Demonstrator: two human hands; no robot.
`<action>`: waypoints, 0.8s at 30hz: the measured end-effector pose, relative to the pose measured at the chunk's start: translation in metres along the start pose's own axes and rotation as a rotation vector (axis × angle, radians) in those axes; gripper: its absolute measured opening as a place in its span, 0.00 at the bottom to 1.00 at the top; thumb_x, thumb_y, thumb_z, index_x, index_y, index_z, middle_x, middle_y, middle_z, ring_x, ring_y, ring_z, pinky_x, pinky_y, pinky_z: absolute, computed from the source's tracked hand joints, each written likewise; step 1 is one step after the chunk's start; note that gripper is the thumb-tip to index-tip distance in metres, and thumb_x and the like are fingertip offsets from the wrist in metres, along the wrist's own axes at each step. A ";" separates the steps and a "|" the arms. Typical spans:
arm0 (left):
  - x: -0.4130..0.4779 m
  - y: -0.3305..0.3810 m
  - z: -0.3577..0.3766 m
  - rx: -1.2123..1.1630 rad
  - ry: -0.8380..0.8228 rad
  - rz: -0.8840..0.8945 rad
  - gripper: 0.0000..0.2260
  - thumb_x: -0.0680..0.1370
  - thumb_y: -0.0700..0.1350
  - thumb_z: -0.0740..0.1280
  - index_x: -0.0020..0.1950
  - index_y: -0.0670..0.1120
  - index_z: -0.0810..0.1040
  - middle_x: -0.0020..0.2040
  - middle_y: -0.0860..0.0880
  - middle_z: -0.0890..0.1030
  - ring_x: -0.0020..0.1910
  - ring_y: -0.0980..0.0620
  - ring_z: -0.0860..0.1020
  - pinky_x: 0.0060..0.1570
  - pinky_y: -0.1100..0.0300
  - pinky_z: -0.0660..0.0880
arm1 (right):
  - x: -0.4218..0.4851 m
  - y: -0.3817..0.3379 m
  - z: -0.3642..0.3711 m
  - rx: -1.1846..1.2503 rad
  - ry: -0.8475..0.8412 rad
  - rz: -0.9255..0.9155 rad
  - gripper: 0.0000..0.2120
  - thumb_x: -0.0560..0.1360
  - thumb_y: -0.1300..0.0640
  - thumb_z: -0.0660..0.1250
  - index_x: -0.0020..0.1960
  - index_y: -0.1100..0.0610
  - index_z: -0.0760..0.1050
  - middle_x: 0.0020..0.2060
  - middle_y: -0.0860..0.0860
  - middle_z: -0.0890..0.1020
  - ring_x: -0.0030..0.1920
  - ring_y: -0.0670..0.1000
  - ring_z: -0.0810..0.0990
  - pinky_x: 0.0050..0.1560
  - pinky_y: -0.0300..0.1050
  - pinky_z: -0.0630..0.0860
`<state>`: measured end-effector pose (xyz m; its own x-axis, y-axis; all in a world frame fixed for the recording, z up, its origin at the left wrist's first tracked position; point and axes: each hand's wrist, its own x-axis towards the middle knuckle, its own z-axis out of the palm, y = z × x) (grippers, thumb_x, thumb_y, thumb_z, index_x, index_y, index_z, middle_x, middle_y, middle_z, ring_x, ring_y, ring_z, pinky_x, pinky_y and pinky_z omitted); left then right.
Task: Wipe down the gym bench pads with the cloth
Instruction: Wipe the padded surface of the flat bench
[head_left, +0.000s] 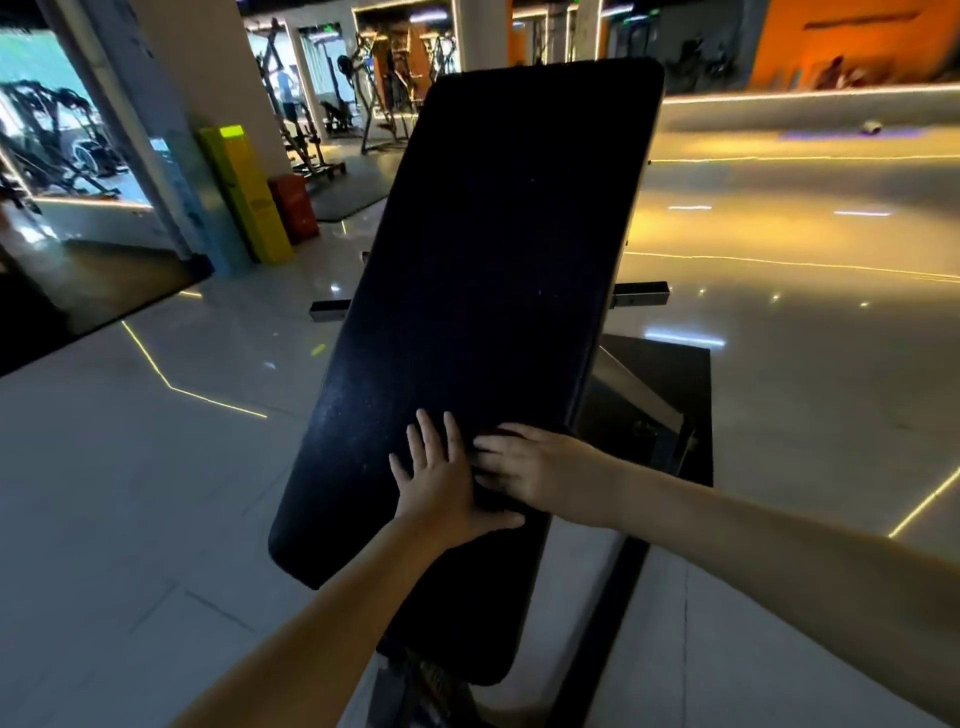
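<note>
The left hand (441, 483) is lying flat, fingers (427, 434) straight, low on the inclined bench pad (493, 234); the right hand (530, 467) is covering what seems a dark cloth (492, 501) there, grip impossible to tell; pale specks (337, 410) are showing, so wiping is probably barely begun.

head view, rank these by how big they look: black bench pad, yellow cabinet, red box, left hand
1. black bench pad
2. left hand and yellow cabinet: about alike, left unranked; the hand is far nearer the camera
3. red box
</note>
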<state>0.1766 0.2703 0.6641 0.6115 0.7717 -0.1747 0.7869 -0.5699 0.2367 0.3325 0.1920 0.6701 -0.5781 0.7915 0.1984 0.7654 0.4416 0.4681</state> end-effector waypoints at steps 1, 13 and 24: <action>0.005 0.002 -0.006 -0.030 0.027 0.004 0.61 0.66 0.72 0.68 0.77 0.45 0.29 0.76 0.39 0.29 0.77 0.38 0.34 0.74 0.38 0.40 | 0.003 0.016 -0.002 -0.022 0.007 0.005 0.15 0.74 0.60 0.60 0.55 0.56 0.82 0.59 0.54 0.81 0.63 0.56 0.77 0.62 0.54 0.74; 0.097 0.057 -0.086 -0.143 0.173 -0.042 0.65 0.60 0.72 0.72 0.78 0.47 0.32 0.77 0.41 0.31 0.77 0.39 0.34 0.74 0.37 0.41 | 0.025 0.182 -0.048 0.031 0.051 0.569 0.22 0.82 0.65 0.49 0.75 0.60 0.59 0.76 0.56 0.58 0.77 0.55 0.53 0.75 0.48 0.47; 0.138 0.065 -0.129 -0.052 -0.049 -0.139 0.77 0.42 0.82 0.65 0.78 0.48 0.31 0.76 0.37 0.31 0.74 0.30 0.33 0.74 0.35 0.44 | 0.027 0.212 -0.078 0.676 0.264 0.493 0.17 0.78 0.67 0.59 0.66 0.63 0.73 0.67 0.59 0.74 0.69 0.55 0.71 0.69 0.39 0.60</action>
<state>0.3019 0.3764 0.7790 0.5012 0.8268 -0.2554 0.8597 -0.4421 0.2560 0.4574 0.2738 0.8419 -0.1195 0.8715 0.4755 0.9005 0.2969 -0.3179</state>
